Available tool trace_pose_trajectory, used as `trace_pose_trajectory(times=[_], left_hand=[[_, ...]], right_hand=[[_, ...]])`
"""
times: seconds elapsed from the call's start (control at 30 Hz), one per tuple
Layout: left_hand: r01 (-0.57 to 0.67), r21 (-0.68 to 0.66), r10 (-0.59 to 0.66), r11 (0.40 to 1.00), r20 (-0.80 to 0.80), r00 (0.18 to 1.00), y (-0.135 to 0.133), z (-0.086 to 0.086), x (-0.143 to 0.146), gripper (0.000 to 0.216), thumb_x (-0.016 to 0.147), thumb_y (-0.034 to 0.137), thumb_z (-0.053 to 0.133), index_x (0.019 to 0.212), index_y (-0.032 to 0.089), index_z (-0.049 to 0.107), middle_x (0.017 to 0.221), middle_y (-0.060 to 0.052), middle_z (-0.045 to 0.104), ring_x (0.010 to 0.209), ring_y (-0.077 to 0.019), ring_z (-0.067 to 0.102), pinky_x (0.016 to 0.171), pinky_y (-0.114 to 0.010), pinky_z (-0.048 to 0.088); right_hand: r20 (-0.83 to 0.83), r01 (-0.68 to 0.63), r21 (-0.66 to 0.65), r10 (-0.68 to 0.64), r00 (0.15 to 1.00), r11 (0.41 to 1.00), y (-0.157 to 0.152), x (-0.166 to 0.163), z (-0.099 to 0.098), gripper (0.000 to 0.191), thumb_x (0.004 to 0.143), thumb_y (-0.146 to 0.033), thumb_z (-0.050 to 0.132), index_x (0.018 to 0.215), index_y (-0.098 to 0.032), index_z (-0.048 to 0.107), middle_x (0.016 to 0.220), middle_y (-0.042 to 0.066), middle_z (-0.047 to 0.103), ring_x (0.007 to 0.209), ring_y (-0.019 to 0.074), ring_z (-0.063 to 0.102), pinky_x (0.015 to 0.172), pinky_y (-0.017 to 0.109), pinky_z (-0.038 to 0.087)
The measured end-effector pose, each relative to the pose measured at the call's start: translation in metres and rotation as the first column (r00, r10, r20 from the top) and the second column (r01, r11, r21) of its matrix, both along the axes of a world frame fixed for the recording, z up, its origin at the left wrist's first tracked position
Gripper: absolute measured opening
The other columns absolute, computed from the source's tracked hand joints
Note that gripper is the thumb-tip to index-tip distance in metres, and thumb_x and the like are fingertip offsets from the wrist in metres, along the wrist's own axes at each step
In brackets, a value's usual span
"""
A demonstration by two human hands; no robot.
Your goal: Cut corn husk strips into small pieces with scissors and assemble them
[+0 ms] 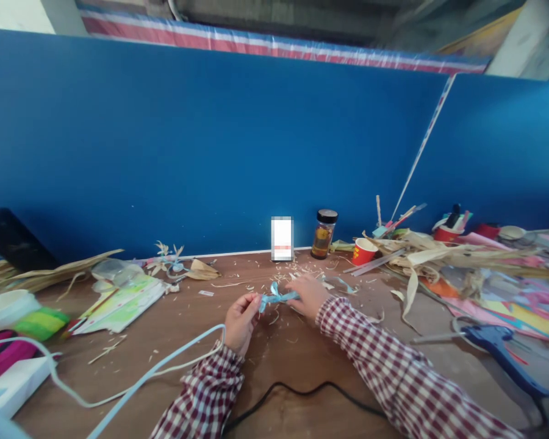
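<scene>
Both of my hands meet over the middle of the brown table (302, 360). Between them stretches a small knotted piece of light blue strip (274, 297). My left hand (240, 320) pinches its left end with curled fingers. My right hand (308, 295) closes on its right end, fingers bent down towards the table. Both sleeves are red and white checked. Small straw-coloured scraps (297, 268) litter the table around and beyond my hands.
A dark jar (324, 233) and a red paper cup (363, 251) stand by the blue partition (210, 146). Dried husk strips (439, 256) and coloured paper pile up at right, with a blue glue gun (498, 344). A pale blue cord (155, 372), a black cable (302, 390) and a card (119, 305) lie nearer.
</scene>
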State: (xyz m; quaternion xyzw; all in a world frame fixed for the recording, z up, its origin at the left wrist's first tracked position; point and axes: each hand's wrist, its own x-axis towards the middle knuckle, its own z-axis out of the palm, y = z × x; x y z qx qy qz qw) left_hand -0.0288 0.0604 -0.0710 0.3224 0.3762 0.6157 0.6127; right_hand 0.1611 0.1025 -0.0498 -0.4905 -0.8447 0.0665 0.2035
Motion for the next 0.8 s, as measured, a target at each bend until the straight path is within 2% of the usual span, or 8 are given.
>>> trace_pose_trajectory(times=[0.13,0.27,0.33,0.4,0.47,0.53,0.63,0.8], left_hand=[[0.000,-0.007,0.000,1.000,0.013,1.000,-0.001,0.002,0.000,0.024,0.056,0.028,0.074,0.071,0.014,0.061,0.061,0.003,0.057,0.053,-0.0071,0.050,0.053,-0.021,0.043],[-0.037,0.019,0.037,0.999,-0.021,0.999,0.002,0.000,-0.001,0.024,0.058,0.031,0.072,0.073,0.015,0.061,0.062,0.002,0.057,0.054,-0.0085,0.050,0.054,-0.023,0.043],[-0.150,0.054,0.156,0.987,-0.154,0.976,0.005,-0.003,-0.004,0.023,0.060,0.033,0.070,0.074,0.016,0.063,0.066,0.000,0.058,0.058,-0.0109,0.052,0.058,-0.026,0.044],[-0.353,0.176,0.394,0.919,-0.358,0.847,0.007,-0.005,-0.008,0.020,0.059,0.033,0.069,0.071,0.017,0.066,0.079,-0.004,0.059,0.071,-0.0160,0.054,0.067,-0.030,0.044],[-0.450,0.380,0.588,0.808,-0.492,0.641,0.006,-0.005,-0.009,0.015,0.061,0.032,0.067,0.069,0.019,0.068,0.089,-0.006,0.058,0.085,-0.0207,0.054,0.077,-0.034,0.042],[-0.353,0.533,0.630,0.769,-0.542,0.556,0.001,-0.003,-0.006,0.010,0.066,0.028,0.063,0.072,0.022,0.069,0.086,-0.005,0.060,0.087,-0.0214,0.053,0.082,-0.035,0.039],[-0.138,0.570,0.525,0.810,-0.601,0.603,-0.007,-0.001,0.003,0.011,0.071,0.025,0.060,0.075,0.024,0.070,0.074,-0.004,0.064,0.077,-0.0202,0.056,0.076,-0.033,0.041],[-0.129,0.518,0.475,0.846,-0.621,0.623,-0.010,-0.004,0.011,0.012,0.073,0.024,0.058,0.078,0.024,0.069,0.078,-0.005,0.066,0.077,-0.0200,0.058,0.072,-0.031,0.042]], right_hand=[[0.039,0.010,-0.001,-0.010,0.999,1.000,0.009,-0.006,-0.009,0.007,0.071,-0.023,0.064,0.076,-0.020,0.067,0.075,0.005,0.066,0.083,0.0211,0.054,0.078,0.032,0.039],[0.010,0.041,0.030,-0.041,0.999,0.999,0.009,-0.002,-0.005,0.007,0.073,-0.017,0.059,0.068,-0.019,0.064,0.075,0.004,0.064,0.080,0.0190,0.054,0.077,0.030,0.038],[-0.027,0.070,0.058,-0.069,0.997,0.996,0.004,0.001,0.000,0.007,0.074,-0.015,0.056,0.073,-0.019,0.062,0.078,0.003,0.064,0.080,0.0186,0.054,0.077,0.030,0.037],[-0.073,0.112,0.089,-0.105,0.992,0.990,-0.003,0.002,0.004,0.009,0.076,-0.016,0.052,0.079,-0.019,0.060,0.079,0.003,0.063,0.081,0.0192,0.053,0.074,0.029,0.038],[-0.125,0.158,0.118,-0.143,0.982,0.980,-0.010,0.001,0.007,0.012,0.079,-0.018,0.047,0.085,-0.020,0.057,0.079,0.004,0.063,0.081,0.0205,0.053,0.072,0.030,0.038],[-0.174,0.191,0.142,-0.165,0.971,0.971,-0.018,-0.003,0.008,0.013,0.082,-0.019,0.044,0.087,-0.020,0.056,0.080,0.004,0.062,0.082,0.0215,0.053,0.072,0.031,0.037],[-0.226,0.188,0.159,-0.150,0.963,0.969,-0.028,-0.012,0.006,0.013,0.083,-0.020,0.043,0.085,-0.021,0.055,0.080,0.004,0.062,0.081,0.0214,0.053,0.073,0.031,0.038],[-0.257,0.114,0.164,-0.069,0.964,0.980,-0.039,-0.026,-0.003,0.010,0.082,-0.020,0.046,0.082,-0.021,0.056,0.084,0.003,0.062,0.086,0.0187,0.053,0.078,0.027,0.038]])
